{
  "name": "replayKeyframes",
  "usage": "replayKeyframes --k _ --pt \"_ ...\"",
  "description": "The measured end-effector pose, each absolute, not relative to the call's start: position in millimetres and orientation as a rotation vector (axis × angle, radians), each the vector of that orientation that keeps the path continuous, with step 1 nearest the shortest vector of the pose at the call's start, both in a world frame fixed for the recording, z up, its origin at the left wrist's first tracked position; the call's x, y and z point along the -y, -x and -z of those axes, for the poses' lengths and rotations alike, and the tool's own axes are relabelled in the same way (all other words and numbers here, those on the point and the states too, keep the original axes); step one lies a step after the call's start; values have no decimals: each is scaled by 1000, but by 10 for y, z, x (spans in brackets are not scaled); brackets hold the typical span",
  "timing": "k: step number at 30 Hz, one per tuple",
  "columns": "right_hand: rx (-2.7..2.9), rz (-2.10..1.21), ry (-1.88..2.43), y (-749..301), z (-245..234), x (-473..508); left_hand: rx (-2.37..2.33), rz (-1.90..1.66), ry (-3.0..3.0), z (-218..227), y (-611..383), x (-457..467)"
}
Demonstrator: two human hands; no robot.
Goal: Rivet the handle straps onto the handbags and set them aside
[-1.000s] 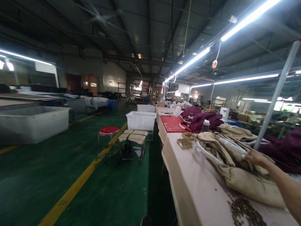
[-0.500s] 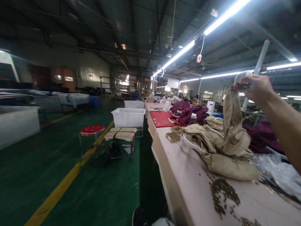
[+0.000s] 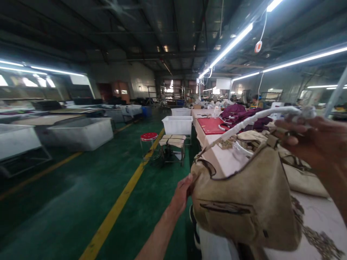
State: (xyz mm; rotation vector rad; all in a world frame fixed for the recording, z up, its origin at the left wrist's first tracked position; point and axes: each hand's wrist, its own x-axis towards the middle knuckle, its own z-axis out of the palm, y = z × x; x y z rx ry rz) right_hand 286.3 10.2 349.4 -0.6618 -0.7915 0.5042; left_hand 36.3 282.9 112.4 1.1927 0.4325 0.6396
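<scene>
A tan shoulder bag (image 3: 244,187) with a zipped pocket hangs in front of me at the table's edge. Its strap (image 3: 252,119), wrapped in white, arches up to the right. My right hand (image 3: 316,139) is closed round the strap's right end, fingers slightly blurred. At the bag's left edge, my left hand (image 3: 183,193) grips the side; some of its fingertips are hidden behind the bag. More tan bags (image 3: 303,177) lie on the table just beyond, and small metal pieces (image 3: 322,242) are scattered on the pale cloth beside the bag.
Farther along the pale table (image 3: 223,159) lie a small box of metal pieces (image 3: 227,143), a red board (image 3: 213,126) and purple bags (image 3: 235,112). A red stool (image 3: 149,137), a padded bench (image 3: 172,141) and a white bin (image 3: 177,125) stand left of the table.
A tan bag has been lifted off the pile and brought close to me. My right hand has come lower, my left hand has entered onto the bag's side, and the view has turned left.
</scene>
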Motion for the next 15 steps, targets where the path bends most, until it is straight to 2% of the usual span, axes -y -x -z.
replayKeyframes --k 3,7,11,15 --pt "671 -618 712 -2625 -3041 -127 -319 -618 -1257 -1143 -364 -2798" --pt "563 -670 748 -2553 -2625 -97 -322 -638 -1370 -957 -256 -2697" --pt "697 -778 768 -2417 -2621 -97 -423 -821 -1428 -944 -341 -2625" --pt "884 -790 796 -2253 -2803 -80 -487 -995 -1548 -1250 -442 -2627"
